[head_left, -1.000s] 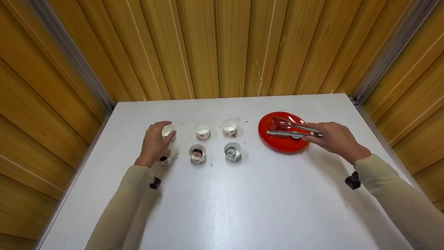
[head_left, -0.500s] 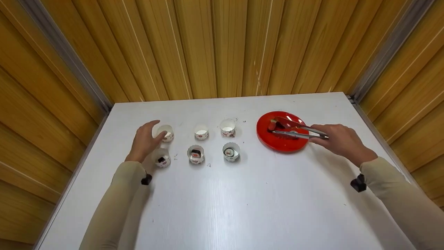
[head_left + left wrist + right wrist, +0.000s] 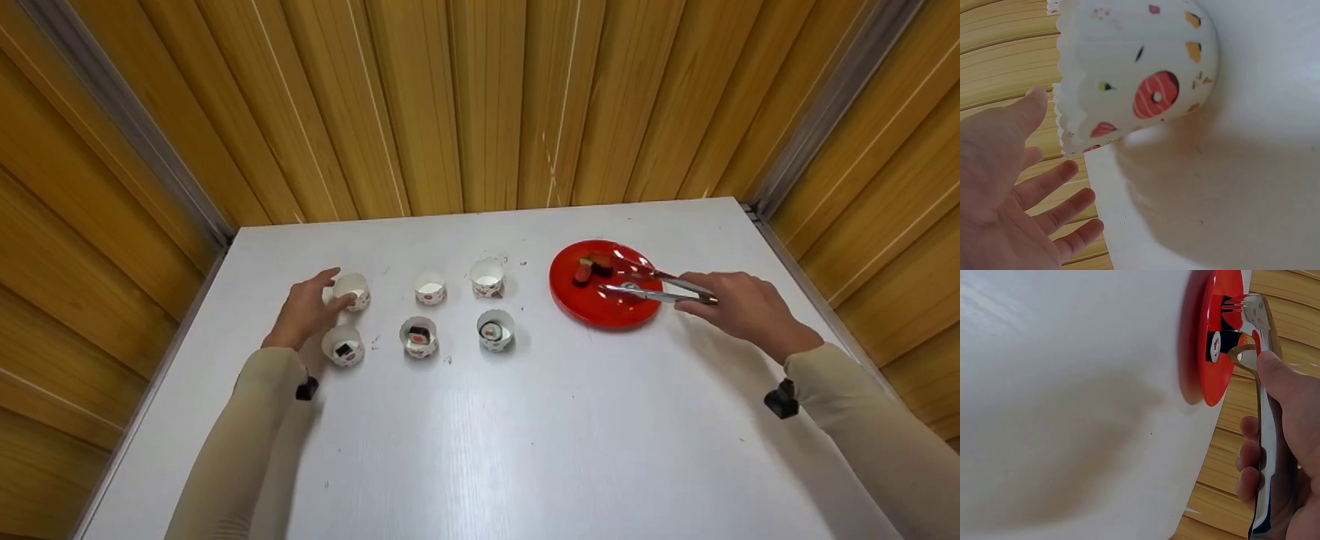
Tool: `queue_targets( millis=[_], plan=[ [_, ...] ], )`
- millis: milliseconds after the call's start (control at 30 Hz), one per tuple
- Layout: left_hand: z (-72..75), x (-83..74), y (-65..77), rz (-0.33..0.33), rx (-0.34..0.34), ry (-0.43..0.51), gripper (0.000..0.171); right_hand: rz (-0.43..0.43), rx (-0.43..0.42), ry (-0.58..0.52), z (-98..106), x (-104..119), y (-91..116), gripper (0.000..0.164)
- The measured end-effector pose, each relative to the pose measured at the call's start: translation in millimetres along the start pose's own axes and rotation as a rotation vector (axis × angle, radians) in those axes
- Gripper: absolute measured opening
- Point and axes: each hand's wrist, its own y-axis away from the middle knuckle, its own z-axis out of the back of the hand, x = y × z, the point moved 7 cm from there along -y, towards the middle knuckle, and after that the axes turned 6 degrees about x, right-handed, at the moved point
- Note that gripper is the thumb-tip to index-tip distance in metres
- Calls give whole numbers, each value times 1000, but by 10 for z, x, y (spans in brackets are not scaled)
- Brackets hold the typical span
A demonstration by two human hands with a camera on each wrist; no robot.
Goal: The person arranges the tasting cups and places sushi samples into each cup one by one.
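In the head view my left hand (image 3: 301,311) is beside the back-left paper cup (image 3: 352,291), fingers loosely spread near its rim; whether they touch it I cannot tell. The left wrist view shows these fingers holding nothing, next to a paper cup with a doughnut print (image 3: 1129,62). My right hand (image 3: 750,304) grips metal tongs (image 3: 686,283) over the red plate (image 3: 622,315). The tong arms are apart, with no piece pinched between them in the head view. Sushi pieces (image 3: 583,271) lie on the plate; a roll (image 3: 1215,347) shows in the right wrist view.
Sushi pieces sit in the front row of cups: left (image 3: 343,346), middle (image 3: 418,337) and right (image 3: 495,331). Two more cups, middle (image 3: 430,289) and right (image 3: 487,277), stand behind on the white table (image 3: 480,435). A wood-look wall (image 3: 480,105) rises behind it.
My left hand has shifted slightly left, uncovering the front-left cup. The tongs have drawn back right from the sushi pieces, which now show more fully on the plate.
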Motion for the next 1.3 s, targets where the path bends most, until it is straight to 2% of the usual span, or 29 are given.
queue_targets(
  millis=[300,533,933,1233,1300],
  plan=[
    [-8,19,-5,28,28,-2,72,-18,-1,-12,-1,-99,40,58],
    [-8,34,-5,-11,-13,-48,66,-45,15,-8,-19,-149,43,52],
    [-20,29,-22,-9,-15,-17,63,-46,3,32,-47,-159,50,50],
    [-40,67,-34,36,14,15,65,-36,6,28,-56,-156,59,59],
    [-42,73,-41,40,16,19,65,-37,2,28,-54,-152,60,56]
  ],
)
